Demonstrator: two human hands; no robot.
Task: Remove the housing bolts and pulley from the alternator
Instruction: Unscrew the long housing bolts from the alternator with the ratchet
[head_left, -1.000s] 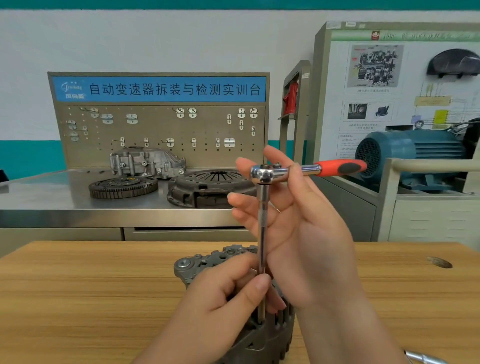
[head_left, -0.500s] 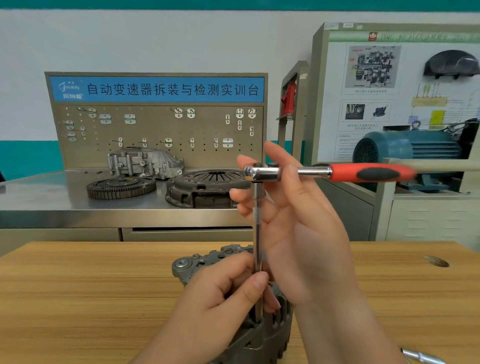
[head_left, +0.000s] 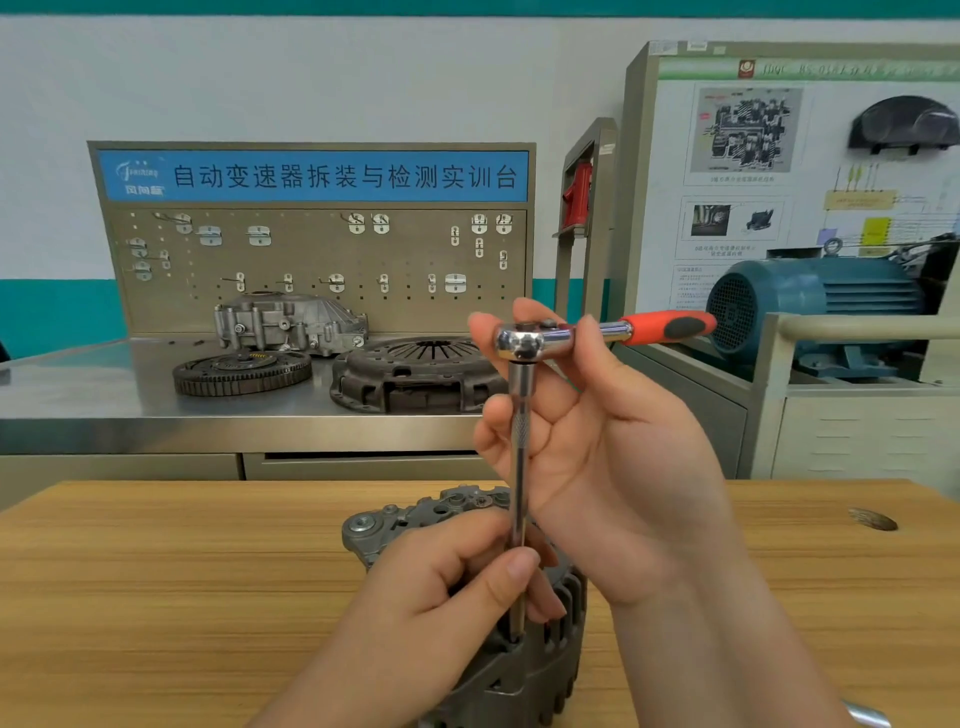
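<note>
A grey alternator (head_left: 524, 670) stands on the wooden table (head_left: 156, 597) at the lower middle. A ratchet wrench (head_left: 530, 340) with a red and black handle (head_left: 670, 327) carries a long chrome extension (head_left: 518, 467) that runs straight down into the alternator housing. My left hand (head_left: 447, 592) rests on top of the alternator and pinches the lower part of the extension. My right hand (head_left: 597, 436) holds the ratchet head between thumb and fingers, the handle pointing right. The bolt under the socket is hidden.
Behind the table a steel bench (head_left: 78, 395) carries a flywheel ring (head_left: 241, 371), a clutch cover (head_left: 415, 371) and a gearbox housing (head_left: 288, 322) below a pegboard. A blue electric motor (head_left: 815, 306) sits at the right. A chrome tool end (head_left: 865, 714) shows at the bottom right.
The ratchet handle swung out to the right half a second ago and has now swung back away from me. Both hands kept their hold.
</note>
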